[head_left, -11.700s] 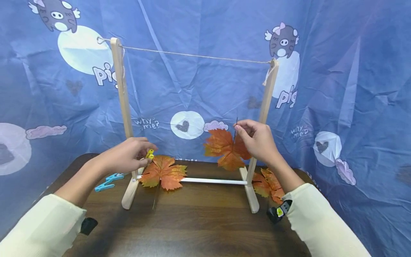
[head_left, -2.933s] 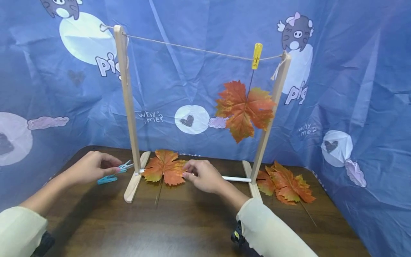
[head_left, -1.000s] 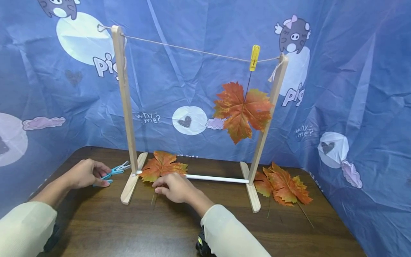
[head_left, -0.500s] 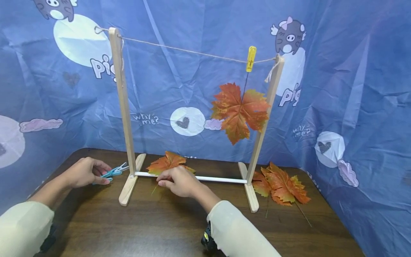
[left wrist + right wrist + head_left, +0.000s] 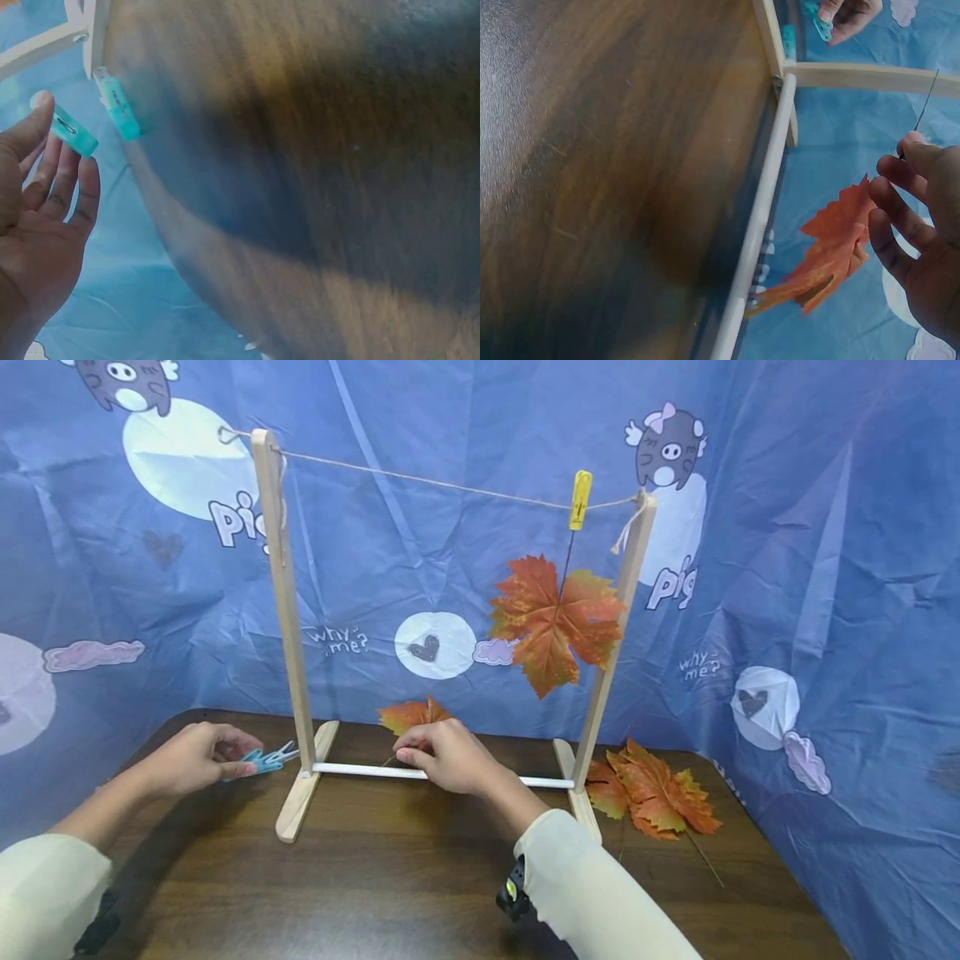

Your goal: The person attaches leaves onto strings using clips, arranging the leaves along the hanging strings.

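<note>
A: Report the state of the left-hand grip.
B: Grasping. Thumb and fingers pinch a teal clothespin. A second clothespin lies on the counter, just beside the left foot of the wooden frame.

A: And the right-hand grip?
B: Also grasping. Thumb and forefinger pinch the stem of an orange maple leaf.

A: Locate that leaf.
B: Its blade is on the far side of the white crossbar, between the two posts. Contact with the counter cannot be determined.

A: Condition of the cord?
B: Strung between the post tops. Near the right post, a yellow clothespin secures a hanging leaf by its stalk. Overlapping loose leaves rest on the counter, right of the frame.
</note>
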### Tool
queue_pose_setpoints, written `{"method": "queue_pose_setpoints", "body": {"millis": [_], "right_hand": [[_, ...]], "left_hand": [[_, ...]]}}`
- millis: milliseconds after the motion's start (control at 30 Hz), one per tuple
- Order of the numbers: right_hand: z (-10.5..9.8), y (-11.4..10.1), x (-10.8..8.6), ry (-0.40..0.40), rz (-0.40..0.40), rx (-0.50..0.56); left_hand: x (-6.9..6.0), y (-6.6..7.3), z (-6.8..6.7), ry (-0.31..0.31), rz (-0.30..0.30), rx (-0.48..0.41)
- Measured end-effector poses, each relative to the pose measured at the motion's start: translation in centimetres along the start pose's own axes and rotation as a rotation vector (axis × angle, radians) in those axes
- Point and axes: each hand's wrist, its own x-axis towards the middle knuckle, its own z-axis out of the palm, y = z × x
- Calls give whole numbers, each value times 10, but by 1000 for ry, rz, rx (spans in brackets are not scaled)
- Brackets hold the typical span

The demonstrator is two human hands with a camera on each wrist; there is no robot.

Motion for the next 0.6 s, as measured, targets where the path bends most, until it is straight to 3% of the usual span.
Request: {"method": "queue_pose_setpoints", "body": {"millis": [267,600], "right_hand": [[-21,3,-5,81,10,73],[-49,5,-9,275,-19,107]], "left_hand": [[-4,18,-9,71,48,-27],[-2,47,-24,41,63,-117]]}}
